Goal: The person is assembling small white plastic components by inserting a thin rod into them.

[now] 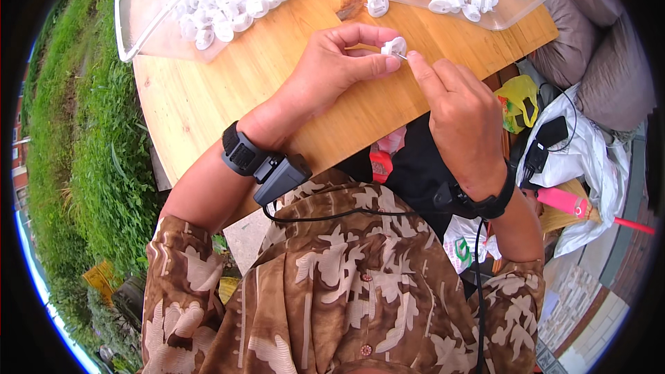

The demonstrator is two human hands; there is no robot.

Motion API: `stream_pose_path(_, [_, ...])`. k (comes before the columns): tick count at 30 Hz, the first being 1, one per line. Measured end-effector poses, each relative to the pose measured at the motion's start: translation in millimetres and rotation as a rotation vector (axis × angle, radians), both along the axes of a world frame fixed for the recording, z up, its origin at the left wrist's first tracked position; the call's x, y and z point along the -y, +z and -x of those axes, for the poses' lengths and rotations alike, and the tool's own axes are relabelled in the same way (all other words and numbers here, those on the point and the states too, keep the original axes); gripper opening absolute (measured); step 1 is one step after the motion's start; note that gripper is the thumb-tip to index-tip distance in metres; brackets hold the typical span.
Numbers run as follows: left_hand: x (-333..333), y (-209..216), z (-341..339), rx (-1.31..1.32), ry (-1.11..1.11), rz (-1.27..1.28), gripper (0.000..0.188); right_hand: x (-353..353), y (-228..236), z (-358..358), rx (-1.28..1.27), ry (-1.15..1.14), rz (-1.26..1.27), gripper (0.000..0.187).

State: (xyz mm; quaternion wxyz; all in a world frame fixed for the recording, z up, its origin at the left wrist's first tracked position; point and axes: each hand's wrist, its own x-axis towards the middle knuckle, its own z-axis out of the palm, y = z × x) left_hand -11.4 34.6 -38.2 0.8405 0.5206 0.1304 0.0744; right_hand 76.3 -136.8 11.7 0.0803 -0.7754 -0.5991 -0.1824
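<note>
My left hand (339, 59) pinches a small round white plastic part (394, 46) between thumb and fingertips, above the wooden table. From the right, my right hand (460, 107) reaches in with its fingers curled and the index finger pointing at the part. A thin metal rod (403, 57) shows between that fingertip and the white part; most of it is hidden, so its kind cannot be told. Just beyond my hands, a single white part (377, 5) lies on the tabletop.
The wooden table (208, 111) carries a clear plastic bin (125, 28) of many white parts at the far left and another clear tray (509, 17) with fewer at the far right. Bags (519, 97) and a pink cylinder (562, 202) sit to the right. Grass (104, 131) lies left.
</note>
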Motion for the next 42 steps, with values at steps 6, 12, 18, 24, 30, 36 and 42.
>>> stream_pose_path(6, [0.8,1.8,1.6,-0.042,0.007,-0.033,0.029,-3.2,5.4,6.6,-0.049,-0.039,0.04,0.031])
stream_pose_path(12, [-4.6,0.5,-1.6,0.006,-0.003,0.117,0.035,3.3,9.9,-0.9,-0.306,-0.043,-0.079,0.034])
stream_pose_path(18, [-6.8,-3.7,-1.2,0.07,-0.033,0.171,0.037,5.5,8.0,-4.6,-0.35,-0.054,-0.115,0.037])
stream_pose_path(24, [-4.2,-0.6,-1.6,0.058,-0.038,0.132,0.036,3.0,7.4,-1.4,-0.359,-0.063,-0.103,0.037])
stream_pose_path(30, [-2.8,-1.2,0.6,0.068,-0.039,0.117,0.034,1.0,6.2,-0.6,-0.359,-0.063,-0.089,0.036])
stream_pose_path(36, [-2.6,-7.1,-1.6,0.087,-0.035,0.044,0.034,0.0,8.1,1.1,-0.351,-0.05,-0.057,0.033])
stream_pose_path(42, [-7.0,-4.1,-2.8,0.08,-0.036,0.142,0.042,1.0,15.7,-13.1,-0.514,-0.036,-0.129,0.033])
